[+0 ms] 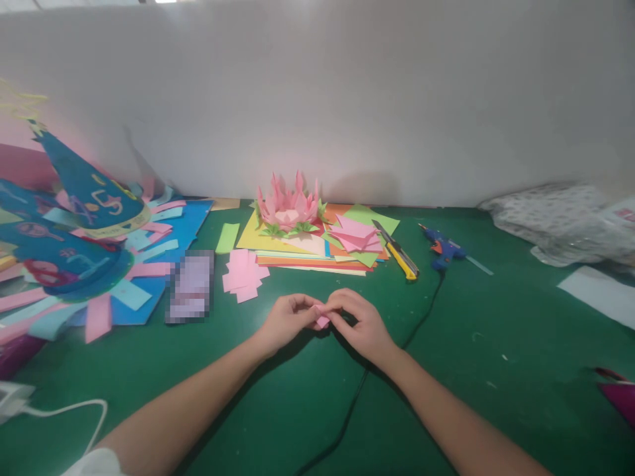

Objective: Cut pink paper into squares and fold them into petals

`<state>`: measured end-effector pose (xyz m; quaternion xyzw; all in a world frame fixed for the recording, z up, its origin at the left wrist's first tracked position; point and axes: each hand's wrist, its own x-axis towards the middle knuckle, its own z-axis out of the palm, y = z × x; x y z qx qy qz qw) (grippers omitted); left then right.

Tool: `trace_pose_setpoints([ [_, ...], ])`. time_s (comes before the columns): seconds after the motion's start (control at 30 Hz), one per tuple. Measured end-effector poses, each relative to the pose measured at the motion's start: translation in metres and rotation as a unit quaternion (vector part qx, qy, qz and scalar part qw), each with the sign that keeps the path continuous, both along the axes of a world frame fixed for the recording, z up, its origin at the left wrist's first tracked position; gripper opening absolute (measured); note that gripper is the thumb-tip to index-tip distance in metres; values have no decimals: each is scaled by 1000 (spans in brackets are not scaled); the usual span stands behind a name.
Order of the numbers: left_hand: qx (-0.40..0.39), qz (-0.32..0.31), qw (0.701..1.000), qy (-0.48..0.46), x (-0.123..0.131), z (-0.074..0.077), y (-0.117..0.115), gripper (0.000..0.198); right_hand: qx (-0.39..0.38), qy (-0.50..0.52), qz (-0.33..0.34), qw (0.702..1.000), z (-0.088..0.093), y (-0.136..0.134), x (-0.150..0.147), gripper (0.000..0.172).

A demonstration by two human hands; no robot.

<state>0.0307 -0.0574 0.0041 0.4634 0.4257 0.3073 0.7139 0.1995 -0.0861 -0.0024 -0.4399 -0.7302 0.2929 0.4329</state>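
A small folded piece of pink paper [322, 321] is pinched between my two hands, just above the green table. My left hand [290, 320] is closed on its left side, thumb in front. From the right, my right hand [360, 324] grips the same paper with thumb and forefinger. The fingers hide part of the folds. Left of my hands lie several loose pink paper pieces [243, 274]. Beyond them, a pink paper lotus [288, 206] with green leaves sits on a stack of coloured paper [317, 262], and folded pink sheets [354, 235] rest beside it.
A yellow utility knife [404, 261] lies right of the stack. Farther right is a blue glue gun [441, 246], its black cord [357, 396] running behind my right wrist. Blue cone paper hats [94, 192] fill the left. A plastic bag [555, 218] lies at the right.
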Motion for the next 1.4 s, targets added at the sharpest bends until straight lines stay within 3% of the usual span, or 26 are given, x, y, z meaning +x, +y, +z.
trace_pose_setpoints([
  [0.33, -10, -16, 1000, -24, -1, 1, 0, 41, -29, 30, -15, 999, 1, 1, 2, 13],
  [0.53, 29, 17, 999, 3, 4, 2, -3, 37, -127, 124, -34, 984, -4, 3, 1, 15],
  [0.63, 68, 21, 997, 33, 5, 0, -4, 32, -152, 112, -45, 981, -7, 4, 0, 17],
  [0.83, 149, 1, 983, 104, 3, -7, -4, 20, -150, 80, -54, 984, -5, 2, -2, 16],
  [1.1, 231, 22, 970, 72, 4, -9, -5, 15, -80, 75, -63, 992, -3, 2, 0, 18],
  [1.2, 225, 26, 971, 72, 5, -11, -5, 14, -120, 105, -50, 986, -1, 2, 0, 18],
  [1.4, 177, 35, 983, -16, 4, -12, -4, 17, -239, 177, 23, 955, 1, 4, 4, 24],
])
